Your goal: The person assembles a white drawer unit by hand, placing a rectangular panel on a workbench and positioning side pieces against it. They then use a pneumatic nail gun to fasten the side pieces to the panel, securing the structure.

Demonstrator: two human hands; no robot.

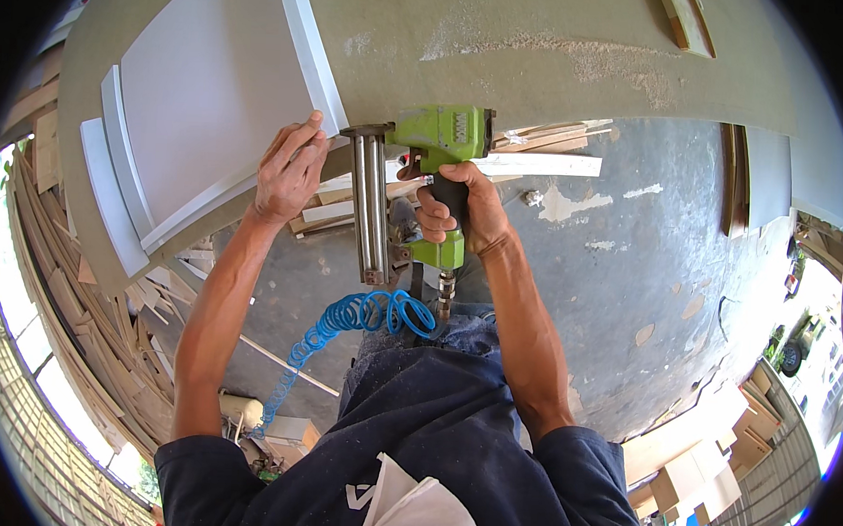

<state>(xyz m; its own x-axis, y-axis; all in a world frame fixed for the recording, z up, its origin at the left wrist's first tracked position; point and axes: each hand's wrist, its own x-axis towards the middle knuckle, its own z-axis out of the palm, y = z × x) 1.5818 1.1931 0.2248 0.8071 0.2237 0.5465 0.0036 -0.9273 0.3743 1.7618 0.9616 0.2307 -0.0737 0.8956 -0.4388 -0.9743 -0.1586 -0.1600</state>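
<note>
My right hand (471, 209) is wrapped round the black grip of a green air nail gun (438, 137). The gun's nose meets the corner of a pale panel (203, 84) edged with white strips, and its long metal magazine (371, 209) points back toward me. My left hand (294, 168) is at that same corner, fingers drawn together on the end of a white strip (310, 56); part of its grip is hidden. A coiled blue air hose (344, 318) hangs below the gun near my waist, beside the metal coupling (447, 288) under the handle.
The panel lies on a greenish-brown worktop (543, 76) with a loose white strip (109, 193) at its left. Wood offcuts (540, 138) lie on the grey floor (628, 272) beyond its edge. Stacked boards (71, 314) line the left; cardboard boxes (699, 473) stand lower right.
</note>
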